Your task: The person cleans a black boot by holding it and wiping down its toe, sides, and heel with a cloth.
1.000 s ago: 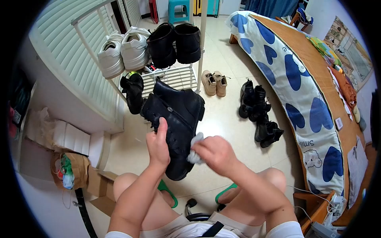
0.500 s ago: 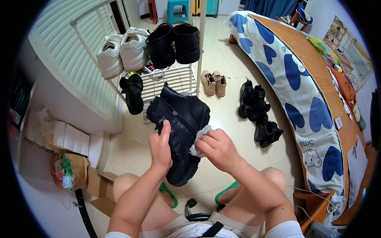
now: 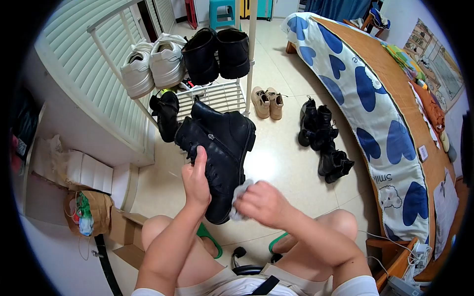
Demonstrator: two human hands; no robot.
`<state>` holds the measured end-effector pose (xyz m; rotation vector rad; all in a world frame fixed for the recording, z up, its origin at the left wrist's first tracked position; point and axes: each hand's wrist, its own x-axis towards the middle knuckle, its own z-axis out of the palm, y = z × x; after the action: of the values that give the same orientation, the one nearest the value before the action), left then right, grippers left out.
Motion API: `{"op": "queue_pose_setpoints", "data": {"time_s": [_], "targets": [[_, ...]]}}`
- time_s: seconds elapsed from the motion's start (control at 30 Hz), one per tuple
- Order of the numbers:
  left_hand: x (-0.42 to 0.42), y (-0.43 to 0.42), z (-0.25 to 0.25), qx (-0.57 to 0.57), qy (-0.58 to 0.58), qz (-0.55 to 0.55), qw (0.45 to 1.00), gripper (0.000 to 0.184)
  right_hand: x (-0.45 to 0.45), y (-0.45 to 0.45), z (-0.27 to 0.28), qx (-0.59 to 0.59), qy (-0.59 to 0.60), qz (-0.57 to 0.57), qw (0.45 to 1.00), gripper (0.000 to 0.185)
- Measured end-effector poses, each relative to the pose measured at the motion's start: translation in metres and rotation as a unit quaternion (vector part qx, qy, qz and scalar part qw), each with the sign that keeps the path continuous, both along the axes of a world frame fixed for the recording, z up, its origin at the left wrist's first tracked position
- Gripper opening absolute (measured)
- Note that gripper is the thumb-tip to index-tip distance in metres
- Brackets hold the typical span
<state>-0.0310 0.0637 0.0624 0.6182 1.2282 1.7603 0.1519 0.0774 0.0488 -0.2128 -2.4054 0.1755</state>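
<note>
A black ankle boot (image 3: 224,140) with laces and a side zip is held up in front of me, its toe pointing down toward my lap. My left hand (image 3: 196,181) grips it at the laced front, thumb on top and the other fingers hidden behind. A light grey cloth (image 3: 239,200) is bunched in my right hand (image 3: 262,203), whose fingers are closed and slightly blurred. The cloth lies against the sole edge near the toe. Another black shoe (image 3: 167,116) rests on the rack's lower part, just behind the boot.
A white shoe rack (image 3: 217,96) carries white sneakers (image 3: 168,61) and black boots (image 3: 217,55). Beige shoes (image 3: 267,103) and several black shoes (image 3: 323,133) stand on the floor. To the right is a bed with a heart-print cover (image 3: 368,143); a paper bag (image 3: 96,212) sits at left.
My right hand has moved the cloth down along the boot's edge toward the toe. The boot has shifted slightly up and left and tilted a little in my left hand.
</note>
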Motion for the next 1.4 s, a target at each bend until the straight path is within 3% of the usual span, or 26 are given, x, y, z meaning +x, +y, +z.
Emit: {"op": "queue_pose_setpoints", "data": {"time_s": [0.13, 0.27, 0.33, 0.43, 0.7, 0.8, 0.97, 1.07, 1.27, 1.4], "targets": [[0.010, -0.002, 0.003, 0.007, 0.005, -0.011, 1.000, 0.040, 0.007, 0.029, 0.011, -0.002, 0.024, -0.086, 0.996, 0.017], [0.014, -0.001, 0.003, 0.011, -0.093, -0.032, 0.995, 0.046, 0.015, 0.039, 0.015, -0.119, 0.056, -0.120, 0.984, 0.034], [0.015, 0.003, 0.004, 0.011, -0.112, -0.011, 0.994, 0.050, 0.020, 0.039, 0.019, -0.244, 0.130, -0.163, 0.947, 0.042], [0.013, 0.003, 0.002, 0.016, -0.099, -0.017, 0.995, 0.050, 0.029, 0.035, 0.019, -0.267, 0.101, -0.163, 0.945, 0.042], [0.007, 0.005, -0.004, 0.017, -0.087, 0.014, 0.996, 0.048, 0.015, 0.001, -0.001, -0.076, 0.036, -0.031, 0.996, 0.036], [0.006, 0.005, -0.007, 0.014, -0.081, 0.010, 0.997, 0.047, 0.015, 0.003, 0.002, -0.088, 0.016, -0.033, 0.995, 0.022], [0.015, 0.000, -0.007, 0.000, -0.063, -0.015, 0.998, 0.045, 0.014, 0.031, 0.006, -0.094, 0.060, -0.118, 0.987, 0.023], [0.016, -0.001, -0.005, 0.009, -0.058, -0.025, 0.998, 0.047, 0.012, 0.027, 0.001, -0.089, 0.060, -0.117, 0.987, 0.024], [0.009, 0.001, -0.009, 0.000, -0.077, -0.013, 0.997, 0.047, 0.004, -0.008, 0.002, -0.053, 0.018, -0.009, 0.998, 0.019], [0.011, 0.005, -0.010, -0.011, -0.076, -0.006, 0.997, 0.047, 0.002, -0.012, 0.016, -0.038, 0.053, -0.050, 0.997, 0.025]]}}
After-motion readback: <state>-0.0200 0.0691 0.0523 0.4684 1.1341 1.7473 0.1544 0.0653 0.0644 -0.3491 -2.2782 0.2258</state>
